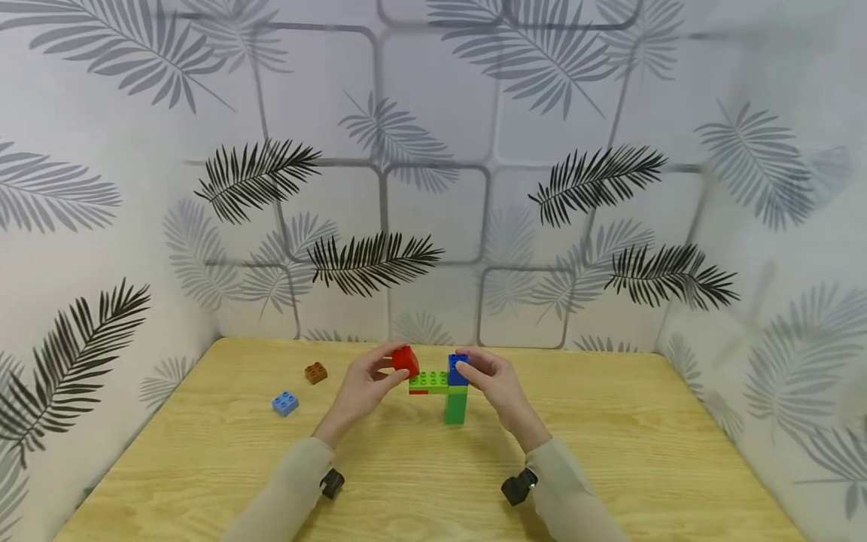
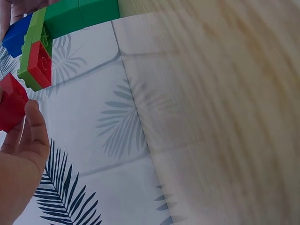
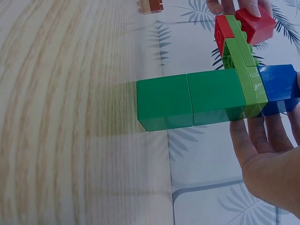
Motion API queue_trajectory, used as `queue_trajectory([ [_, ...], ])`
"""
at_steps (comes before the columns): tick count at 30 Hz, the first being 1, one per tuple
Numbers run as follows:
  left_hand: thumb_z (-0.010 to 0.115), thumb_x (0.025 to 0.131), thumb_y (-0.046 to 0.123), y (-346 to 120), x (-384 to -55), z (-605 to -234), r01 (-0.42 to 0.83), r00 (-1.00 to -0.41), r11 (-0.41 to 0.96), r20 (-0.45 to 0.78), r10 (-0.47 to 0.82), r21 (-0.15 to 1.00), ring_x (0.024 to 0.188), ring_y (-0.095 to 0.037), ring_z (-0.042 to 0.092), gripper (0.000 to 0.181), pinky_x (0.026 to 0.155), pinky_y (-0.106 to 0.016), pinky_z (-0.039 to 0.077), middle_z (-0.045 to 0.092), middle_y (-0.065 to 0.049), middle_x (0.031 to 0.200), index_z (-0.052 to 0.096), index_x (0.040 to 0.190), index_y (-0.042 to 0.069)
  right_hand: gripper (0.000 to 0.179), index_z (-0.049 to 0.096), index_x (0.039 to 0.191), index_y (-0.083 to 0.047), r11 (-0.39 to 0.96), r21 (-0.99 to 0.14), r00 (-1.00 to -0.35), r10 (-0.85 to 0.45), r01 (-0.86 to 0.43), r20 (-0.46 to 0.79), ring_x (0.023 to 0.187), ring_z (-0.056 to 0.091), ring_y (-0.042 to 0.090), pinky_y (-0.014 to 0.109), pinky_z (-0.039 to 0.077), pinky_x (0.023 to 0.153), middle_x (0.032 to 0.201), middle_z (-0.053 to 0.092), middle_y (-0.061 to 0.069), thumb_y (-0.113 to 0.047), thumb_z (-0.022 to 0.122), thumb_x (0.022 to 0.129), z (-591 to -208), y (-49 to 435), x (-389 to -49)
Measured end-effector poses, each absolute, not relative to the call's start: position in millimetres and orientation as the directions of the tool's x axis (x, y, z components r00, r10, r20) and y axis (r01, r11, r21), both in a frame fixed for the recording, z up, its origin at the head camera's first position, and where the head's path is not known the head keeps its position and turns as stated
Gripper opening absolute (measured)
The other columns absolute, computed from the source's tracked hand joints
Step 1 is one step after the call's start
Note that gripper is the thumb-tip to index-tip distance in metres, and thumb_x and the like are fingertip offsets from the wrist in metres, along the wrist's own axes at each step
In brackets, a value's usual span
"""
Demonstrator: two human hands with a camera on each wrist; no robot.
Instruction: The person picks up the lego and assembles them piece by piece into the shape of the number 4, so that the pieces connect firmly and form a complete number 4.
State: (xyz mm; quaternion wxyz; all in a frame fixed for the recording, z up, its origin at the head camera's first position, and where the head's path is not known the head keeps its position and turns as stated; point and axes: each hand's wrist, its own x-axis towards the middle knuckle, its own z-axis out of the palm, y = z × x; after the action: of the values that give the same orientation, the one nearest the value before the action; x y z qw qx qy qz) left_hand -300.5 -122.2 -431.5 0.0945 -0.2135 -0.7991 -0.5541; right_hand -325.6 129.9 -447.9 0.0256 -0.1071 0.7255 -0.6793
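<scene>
A red building brick (image 1: 405, 361) is pinched between the thumb and fingers of my left hand (image 1: 362, 385). It is tilted, a small gap from the left end of a lime-green studded piece (image 1: 433, 379). That piece juts leftward from the top of a column of two dark green bricks (image 3: 190, 101), which stands upright on the table. Under its left end sits another red brick (image 2: 40, 64). On the column's top, above the lime layer, is a dark blue brick (image 1: 458, 375). My right hand (image 1: 500, 382) holds this blue brick between thumb and fingers.
On the wooden table (image 1: 406, 482), a light blue brick (image 1: 285, 404) and a brown brick (image 1: 315, 373) lie left of my left hand. A leaf-patterned wall (image 1: 440, 211) stands along the back edge and at both sides.
</scene>
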Motion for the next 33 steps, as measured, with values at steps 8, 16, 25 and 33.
queue_trajectory([
  [8, 0.072, 0.09, 0.019, -117, -318, -447, 0.506, -0.861, 0.353, 0.441, 0.254, 0.787, 0.108, -0.023, 0.065, 0.045, 0.082, -0.03, 0.054, 0.065, -0.005, 0.13, 0.062, 0.134, 0.017, 0.041, 0.062, 0.131, -0.008, 0.052, -0.992, -0.978, -0.182, -0.117, 0.106, 0.106, 0.061, 0.013, 0.04, 0.048, 0.103, 0.119, 0.065, 0.007, -0.025, 0.067, 0.094, -447, 130, -326],
  [16, 0.072, 0.09, 0.02, -115, -318, -445, 0.516, -0.853, 0.364, 0.424, 0.305, 0.776, 0.105, -0.02, 0.064, 0.044, 0.083, -0.029, 0.054, 0.068, -0.004, 0.123, 0.063, 0.133, 0.017, 0.042, 0.061, 0.132, -0.007, 0.049, -0.992, -0.975, -0.194, -0.12, 0.108, 0.11, 0.061, 0.02, 0.044, 0.045, 0.106, 0.121, 0.065, 0.01, -0.025, 0.067, 0.094, -447, 129, -325],
  [25, 0.071, 0.091, 0.017, -115, -319, -450, 0.505, -0.854, 0.36, 0.393, 0.342, 0.784, 0.099, -0.021, 0.068, 0.049, 0.087, -0.033, 0.056, 0.069, -0.008, 0.12, 0.058, 0.138, 0.016, 0.047, 0.058, 0.135, -0.003, 0.057, -0.991, -0.974, -0.202, -0.118, 0.104, 0.11, 0.062, 0.02, 0.047, 0.044, 0.107, 0.123, 0.065, 0.011, -0.026, 0.067, 0.095, -447, 129, -325],
  [33, 0.077, 0.084, 0.009, -117, -322, -457, 0.6, -0.793, 0.389, 0.453, 0.407, 0.699, 0.1, -0.021, 0.07, 0.065, 0.089, -0.041, 0.056, 0.066, -0.009, 0.128, 0.052, 0.143, 0.015, 0.043, 0.061, 0.132, -0.005, 0.046, -0.991, -0.974, -0.196, -0.124, 0.112, 0.109, 0.062, 0.021, 0.046, 0.045, 0.105, 0.121, 0.065, 0.011, -0.024, 0.067, 0.094, -447, 128, -325],
])
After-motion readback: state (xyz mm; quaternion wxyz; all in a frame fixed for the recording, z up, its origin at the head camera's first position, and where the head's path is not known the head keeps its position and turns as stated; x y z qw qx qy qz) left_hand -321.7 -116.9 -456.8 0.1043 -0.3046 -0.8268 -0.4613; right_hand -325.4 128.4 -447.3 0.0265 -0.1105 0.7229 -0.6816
